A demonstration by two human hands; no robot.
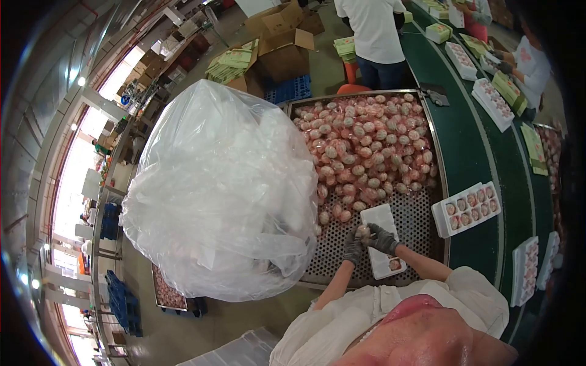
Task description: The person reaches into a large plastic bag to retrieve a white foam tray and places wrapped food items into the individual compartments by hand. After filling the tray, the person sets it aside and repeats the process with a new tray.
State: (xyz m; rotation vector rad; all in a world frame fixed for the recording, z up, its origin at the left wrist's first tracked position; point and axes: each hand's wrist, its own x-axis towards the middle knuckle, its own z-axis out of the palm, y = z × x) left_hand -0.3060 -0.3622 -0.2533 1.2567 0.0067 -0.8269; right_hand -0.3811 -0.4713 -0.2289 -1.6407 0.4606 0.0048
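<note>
A white tray lies on the perforated metal table, with one wrapped ball in its near end. Over the tray's left edge, my gloved left hand and my gloved right hand meet. Their fingers are closed on one small wrapped ball between them. Beyond the hands, a large heap of wrapped balls in pink and clear film covers the far part of the table.
A huge clear bag of white material stands left of the table. To the right, a green conveyor carries a filled tray and more trays. People stand at the far end; cardboard boxes are behind the bag.
</note>
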